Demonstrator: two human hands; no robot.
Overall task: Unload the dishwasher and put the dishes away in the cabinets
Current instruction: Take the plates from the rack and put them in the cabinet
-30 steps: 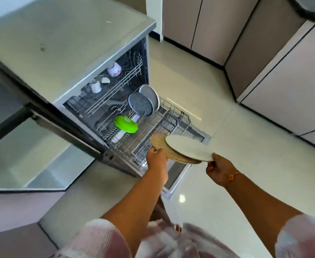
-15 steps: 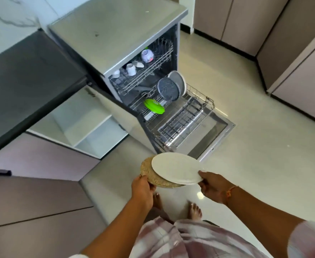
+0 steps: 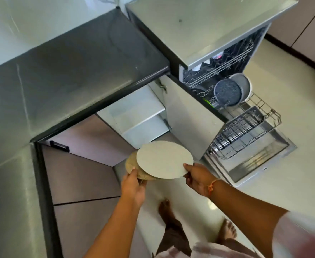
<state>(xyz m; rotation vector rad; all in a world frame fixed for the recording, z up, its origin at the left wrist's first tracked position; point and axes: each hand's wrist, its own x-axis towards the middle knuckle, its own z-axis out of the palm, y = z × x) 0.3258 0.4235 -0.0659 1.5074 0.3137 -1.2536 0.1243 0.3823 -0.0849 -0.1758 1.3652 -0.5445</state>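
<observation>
My right hand (image 3: 197, 178) pinches the rim of a pale round plate (image 3: 164, 159). My left hand (image 3: 133, 185) grips a tan speckled plate (image 3: 131, 163) that lies partly under the pale one. Both plates hover in front of an open lower cabinet (image 3: 140, 116) with pale shelves. To the right the dishwasher (image 3: 209, 34) stands open, its lower rack (image 3: 246, 127) pulled out over the dropped door. A dark speckled plate (image 3: 227, 92) and a grey plate (image 3: 243, 84) stand upright in the rack. Cups sit in the upper rack, mostly hidden.
A dark countertop (image 3: 69, 71) runs along the left and back. The open cabinet door (image 3: 192, 116) stands between cabinet and dishwasher. Brown drawer fronts (image 3: 82, 175) lie below the counter. My bare feet (image 3: 166, 209) are on the pale floor. Tall cabinets (image 3: 305, 25) are at the far right.
I have turned left, away from the dishwasher, carrying both plates toward the open lower cabinet. Each hand keeps its grip on its plate.
</observation>
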